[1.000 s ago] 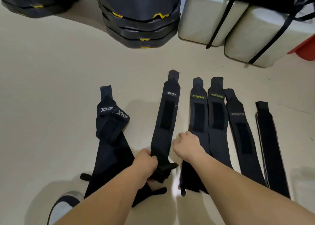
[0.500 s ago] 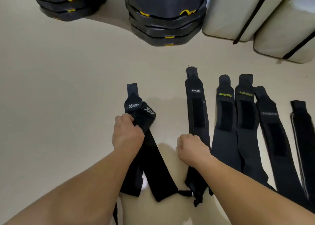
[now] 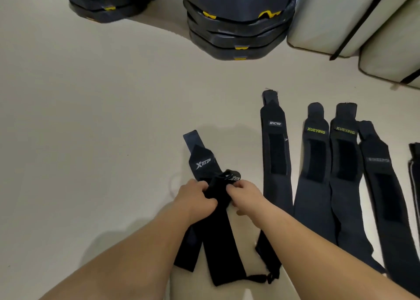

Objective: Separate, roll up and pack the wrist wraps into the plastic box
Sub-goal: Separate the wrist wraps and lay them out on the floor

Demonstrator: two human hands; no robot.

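Two black fabric wrist wraps marked XTEP lie crossed on the beige floor (image 3: 91,118). The lower XTEP wrap (image 3: 202,163) lies flat, and its logo end shows just beyond the left hand (image 3: 195,197). The upper XTEP wrap (image 3: 221,243) is caught between that hand and the right hand (image 3: 245,197). Each grip is clamped on its cloth just below the logo end, which is crumpled and raised off the wrap beneath. Both tails run back between the forearms.

To the right, clear of the hands, a dark grey IIACYO-labelled wrap (image 3: 276,159) and two dark XUEYING-labelled wraps (image 3: 316,163) lie flat side by side.

Half a second ago only the left hand held the XTEP pair, while the right fist pressed on the IIACYO-labelled wrap's lower part. The right hand has since crossed over, and the upper XTEP wrap's logo end, flat then, is now bunched.
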